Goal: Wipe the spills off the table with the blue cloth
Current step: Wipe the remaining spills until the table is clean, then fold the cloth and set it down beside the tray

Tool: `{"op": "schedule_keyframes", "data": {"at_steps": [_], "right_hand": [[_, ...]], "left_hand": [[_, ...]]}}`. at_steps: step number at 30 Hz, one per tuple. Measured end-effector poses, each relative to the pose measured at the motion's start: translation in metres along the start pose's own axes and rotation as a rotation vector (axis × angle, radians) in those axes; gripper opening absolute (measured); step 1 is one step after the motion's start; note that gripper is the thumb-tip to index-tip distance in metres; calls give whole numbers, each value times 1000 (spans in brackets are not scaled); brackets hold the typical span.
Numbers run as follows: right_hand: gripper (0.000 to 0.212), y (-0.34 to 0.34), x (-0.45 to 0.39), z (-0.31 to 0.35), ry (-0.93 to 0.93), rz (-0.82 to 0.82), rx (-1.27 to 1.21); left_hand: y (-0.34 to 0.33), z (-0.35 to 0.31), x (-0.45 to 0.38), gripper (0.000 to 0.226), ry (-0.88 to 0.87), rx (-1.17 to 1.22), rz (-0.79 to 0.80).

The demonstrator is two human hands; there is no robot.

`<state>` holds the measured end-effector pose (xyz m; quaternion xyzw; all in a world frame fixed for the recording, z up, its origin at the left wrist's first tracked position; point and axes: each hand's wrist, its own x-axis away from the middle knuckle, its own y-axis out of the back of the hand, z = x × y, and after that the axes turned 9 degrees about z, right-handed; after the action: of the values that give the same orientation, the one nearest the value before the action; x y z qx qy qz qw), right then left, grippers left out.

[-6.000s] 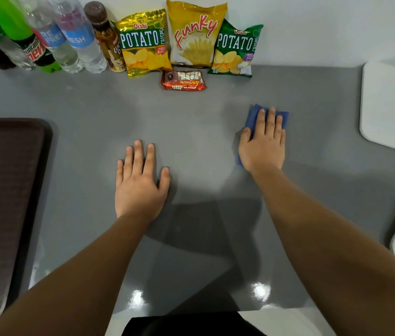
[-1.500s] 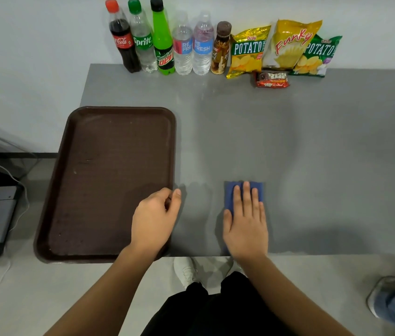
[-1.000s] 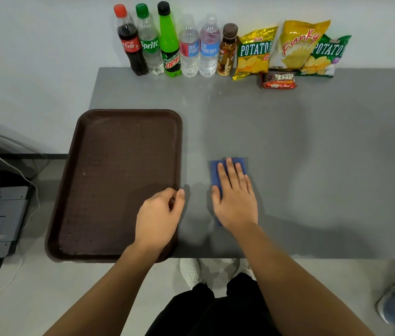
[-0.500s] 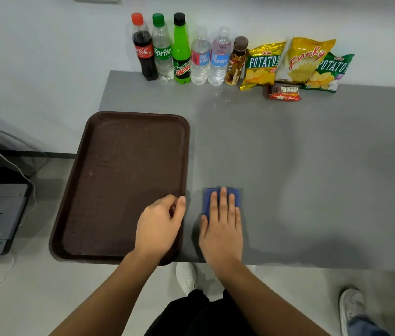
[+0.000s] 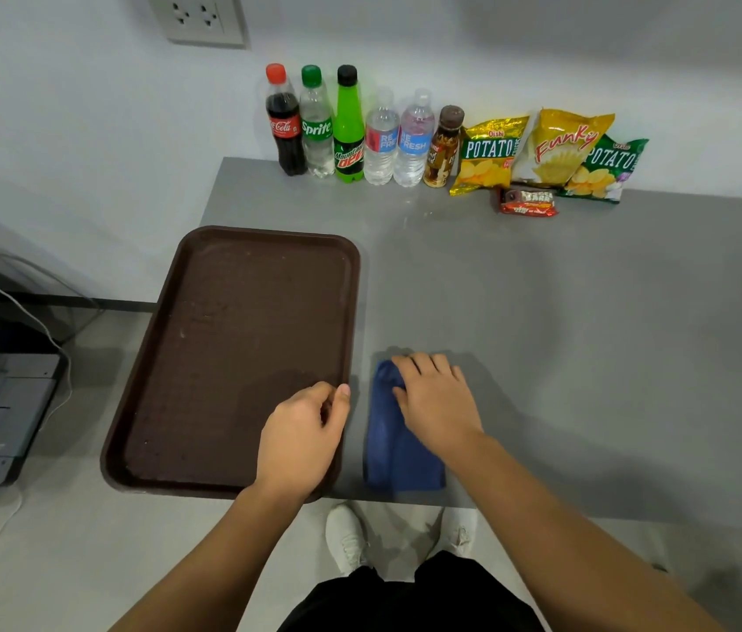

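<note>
Right hand (image 5: 435,403) sits on the far half of the folded blue cloth (image 5: 398,449), fingers curled and bunching the fabric w/ the thumb, so it's gripping the cloth rather than pressing flat. Cloth lies on the flat grey surface (image 5: 565,335) right at the near edge, long axis running near-to-far, its near end almost at the lip. It's just beside the brown rectangular plastic tray (image 5: 232,339), a thin strip of grey between them. Left hand (image 5: 303,437) rests loosely curled on the tray's near right corner, fingertips at the rim, holding nothing I can make out. Right hand is clearly the nearer one to the cloth. Open room lies far and to the right; bottles and snack bags line the back wall, well apart. No spill visible from here. Next stroke prob. goes away from the edge.
</note>
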<state>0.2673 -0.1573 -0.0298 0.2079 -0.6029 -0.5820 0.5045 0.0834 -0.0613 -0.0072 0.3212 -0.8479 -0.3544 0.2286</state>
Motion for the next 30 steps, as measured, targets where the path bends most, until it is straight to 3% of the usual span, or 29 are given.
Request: {"op": "schedule_keyframes", "data": {"at_steps": [11, 19, 23, 26, 30], "right_hand": [[32, 23, -1, -9, 41, 41, 22], [12, 79, 33, 6, 53, 178, -325], [12, 105, 56, 19, 100, 158, -386], [10, 120, 70, 29, 126, 127, -432], [12, 130, 79, 45, 136, 54, -534]], "left_hand": [[0, 5, 17, 36, 25, -27, 8], [-1, 12, 21, 22, -119, 188, 97], [-1, 19, 20, 58, -148, 285, 322], [2, 26, 20, 67, -137, 362, 391], [17, 34, 20, 36, -53, 648, 385]]}}
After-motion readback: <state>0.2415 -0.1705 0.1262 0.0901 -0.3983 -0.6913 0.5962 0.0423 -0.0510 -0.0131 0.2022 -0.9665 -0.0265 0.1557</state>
